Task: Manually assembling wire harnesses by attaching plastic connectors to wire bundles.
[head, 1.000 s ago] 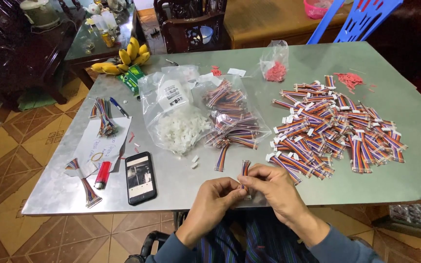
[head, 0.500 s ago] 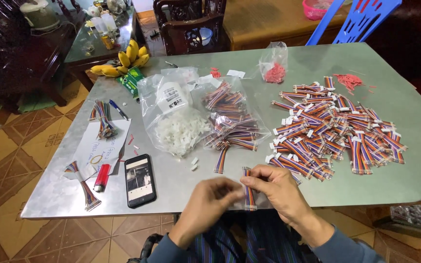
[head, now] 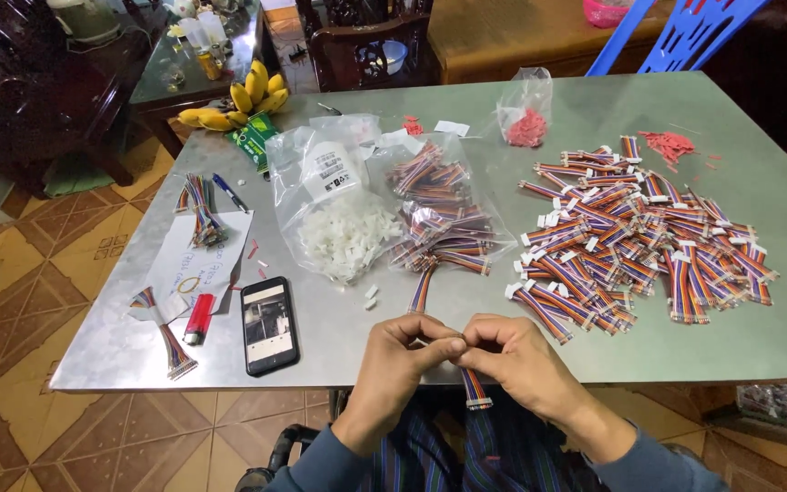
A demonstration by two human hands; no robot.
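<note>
My left hand (head: 404,357) and my right hand (head: 512,357) meet at the near edge of the steel table (head: 348,337), fingertips pinched together on a short multicoloured ribbon cable (head: 475,390) that hangs down between them. A small white connector seems to sit at the pinch, mostly hidden by my fingers. Just beyond my hands lies another loose ribbon cable (head: 422,290). A clear bag of white connectors (head: 343,237) and a clear bag of ribbon cables (head: 444,214) lie further back.
A big heap of cables with white ends (head: 639,241) covers the table's right side. On the left lie a black phone (head: 270,324), a red lighter (head: 199,318), a paper sheet (head: 195,264), a pen (head: 228,192), and cable bundles (head: 200,210). Bananas (head: 234,102) sit at the far corner.
The hanging cable end has dropped lower below the table edge, and both hands have drawn closer together at the pinch. Nothing on the table has moved.
</note>
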